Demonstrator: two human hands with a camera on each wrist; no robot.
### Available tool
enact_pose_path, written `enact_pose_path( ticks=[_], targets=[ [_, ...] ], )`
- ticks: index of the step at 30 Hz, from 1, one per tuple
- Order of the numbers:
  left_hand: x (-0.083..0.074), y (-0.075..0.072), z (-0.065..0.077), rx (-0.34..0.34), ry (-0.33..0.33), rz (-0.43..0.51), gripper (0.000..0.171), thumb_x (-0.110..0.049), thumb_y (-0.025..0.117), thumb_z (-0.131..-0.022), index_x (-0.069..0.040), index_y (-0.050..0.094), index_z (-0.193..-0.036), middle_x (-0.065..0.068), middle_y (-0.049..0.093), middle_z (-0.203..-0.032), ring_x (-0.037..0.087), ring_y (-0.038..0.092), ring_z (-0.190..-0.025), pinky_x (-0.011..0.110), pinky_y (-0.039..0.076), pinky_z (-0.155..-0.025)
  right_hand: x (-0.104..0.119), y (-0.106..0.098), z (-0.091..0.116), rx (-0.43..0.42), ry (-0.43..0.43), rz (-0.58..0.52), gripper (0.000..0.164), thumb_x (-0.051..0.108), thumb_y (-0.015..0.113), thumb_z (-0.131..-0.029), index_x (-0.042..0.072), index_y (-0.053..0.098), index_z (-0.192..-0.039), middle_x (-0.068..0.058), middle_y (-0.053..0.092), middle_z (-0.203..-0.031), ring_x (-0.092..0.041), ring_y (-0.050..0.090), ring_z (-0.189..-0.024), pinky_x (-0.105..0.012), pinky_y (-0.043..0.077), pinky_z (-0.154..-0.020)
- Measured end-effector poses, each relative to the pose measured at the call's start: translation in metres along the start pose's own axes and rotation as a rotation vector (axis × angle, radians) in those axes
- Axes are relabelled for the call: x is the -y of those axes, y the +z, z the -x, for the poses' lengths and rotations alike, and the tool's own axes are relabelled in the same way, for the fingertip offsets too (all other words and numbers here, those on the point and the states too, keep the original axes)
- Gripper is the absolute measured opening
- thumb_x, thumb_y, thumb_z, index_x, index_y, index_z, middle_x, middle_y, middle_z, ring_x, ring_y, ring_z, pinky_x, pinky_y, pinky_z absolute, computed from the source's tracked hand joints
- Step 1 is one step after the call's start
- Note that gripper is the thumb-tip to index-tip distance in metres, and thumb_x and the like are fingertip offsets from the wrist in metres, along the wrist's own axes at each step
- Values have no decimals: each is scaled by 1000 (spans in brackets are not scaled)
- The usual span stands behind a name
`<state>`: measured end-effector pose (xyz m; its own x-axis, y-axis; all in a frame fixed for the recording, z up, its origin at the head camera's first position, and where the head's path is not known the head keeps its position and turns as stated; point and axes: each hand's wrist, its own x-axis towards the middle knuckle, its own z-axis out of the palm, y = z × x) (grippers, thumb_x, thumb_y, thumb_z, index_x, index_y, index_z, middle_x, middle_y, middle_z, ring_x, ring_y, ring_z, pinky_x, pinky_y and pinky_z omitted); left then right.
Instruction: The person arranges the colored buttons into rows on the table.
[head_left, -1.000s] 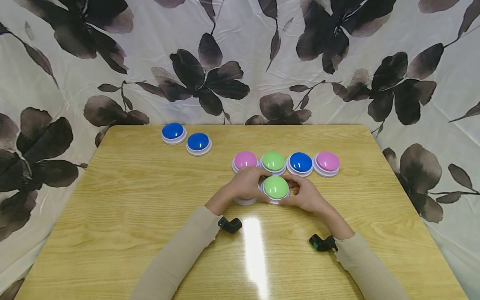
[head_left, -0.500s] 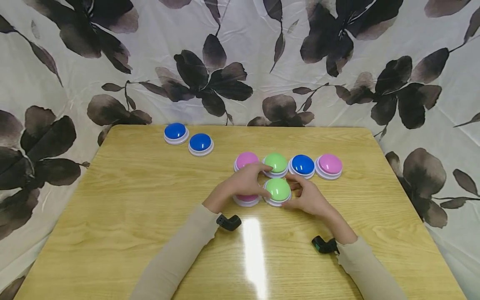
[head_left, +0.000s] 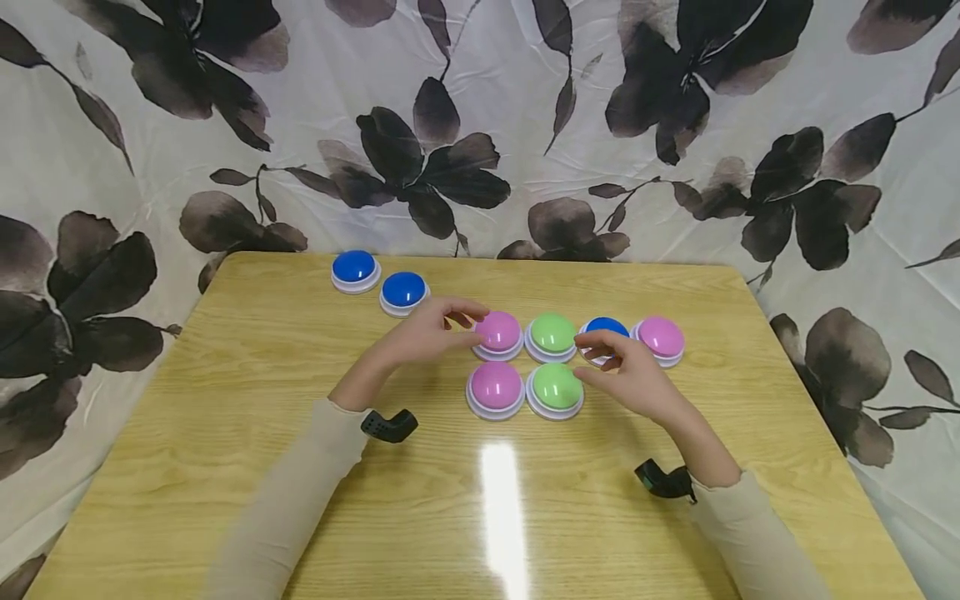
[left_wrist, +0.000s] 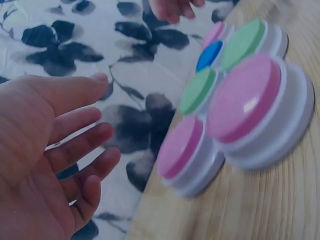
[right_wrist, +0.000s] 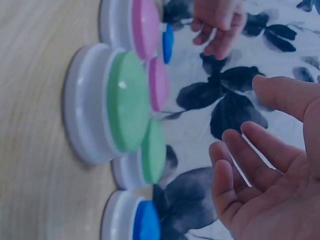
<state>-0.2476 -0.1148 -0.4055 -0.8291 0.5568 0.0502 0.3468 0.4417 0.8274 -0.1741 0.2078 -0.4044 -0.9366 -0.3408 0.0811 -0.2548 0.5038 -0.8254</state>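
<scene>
Domed push buttons on white bases stand in two rows on the table. The back row runs pink (head_left: 499, 332), green (head_left: 553, 333), blue (head_left: 606, 325) and pink (head_left: 660, 337). In front of it sit a pink button (head_left: 496, 387) and a green button (head_left: 557, 388), side by side. My left hand (head_left: 431, 331) hovers left of the back pink button, fingers relaxed and holding nothing, as the left wrist view also shows. My right hand (head_left: 630, 371) is over the right side of the rows, fingers loosely bent with nothing in them, partly hiding the blue button.
Two more blue buttons, one at the far left (head_left: 355, 271) and one beside it (head_left: 404, 292), stand near the back edge of the wooden table (head_left: 225, 433). A floral cloth (head_left: 315, 100) hangs behind the table. Each wrist wears a black camera.
Both hands have come off the front green button and moved apart, the left one going left and back, the right one slightly right. The front green button shifted slightly right of the front pink one.
</scene>
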Motion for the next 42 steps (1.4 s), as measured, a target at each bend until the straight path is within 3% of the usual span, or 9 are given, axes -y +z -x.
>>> enact_pose_path(
  ticks=[10, 15, 21, 29, 34, 42],
  targets=[
    [44, -36, 22, -191, -101, -10, 45, -24, 72, -90, -5, 61, -128, 17, 59, -124, 31, 55, -108, 44, 47, -90, 26, 6, -18, 41, -92, -17, 34, 13, 70, -90, 4, 63, -122, -8, 64, -117, -27, 61, -102, -35, 50, -82],
    [66, -48, 31, -276, -126, -17, 46, -18, 74, -88, 0, 60, -128, 17, 60, -125, 34, 55, -111, 46, 48, -91, 33, 10, -26, 61, -92, -43, 32, 11, 70, -90, 3, 63, -121, -9, 64, -118, -30, 61, -105, -38, 50, -84],
    [89, -62, 40, -359, -151, -82, 50, -18, 75, -87, 1, 58, -130, 19, 54, -131, 38, 53, -114, 49, 48, -92, 40, 19, -32, 89, -83, -85, 34, 16, 70, -91, 3, 63, -122, -12, 63, -120, -25, 61, -105, -41, 49, -85],
    [108, -72, 38, -373, -212, -122, 66, -21, 77, -86, 1, 47, -140, 20, 47, -140, 39, 46, -124, 51, 40, -101, 46, 38, -41, 134, -88, -134, 31, 15, 68, -92, 5, 64, -121, -9, 64, -118, -21, 60, -103, -43, 48, -87],
    [119, -71, 30, -376, -227, -138, 79, -28, 80, -82, 3, 41, -143, 21, 45, -142, 39, 42, -129, 50, 35, -106, 46, 49, -48, 163, -73, -175, 33, 12, 67, -92, 1, 63, -123, -17, 63, -119, -23, 60, -103, -42, 48, -87],
    [126, -69, 18, -370, -255, -139, 89, -32, 83, -79, 6, 36, -144, 24, 42, -144, 37, 40, -132, 48, 33, -108, 47, 68, -60, 207, -66, -207, 35, 12, 67, -92, 0, 61, -125, -17, 61, -122, -22, 60, -104, -40, 50, -87]
  ],
)
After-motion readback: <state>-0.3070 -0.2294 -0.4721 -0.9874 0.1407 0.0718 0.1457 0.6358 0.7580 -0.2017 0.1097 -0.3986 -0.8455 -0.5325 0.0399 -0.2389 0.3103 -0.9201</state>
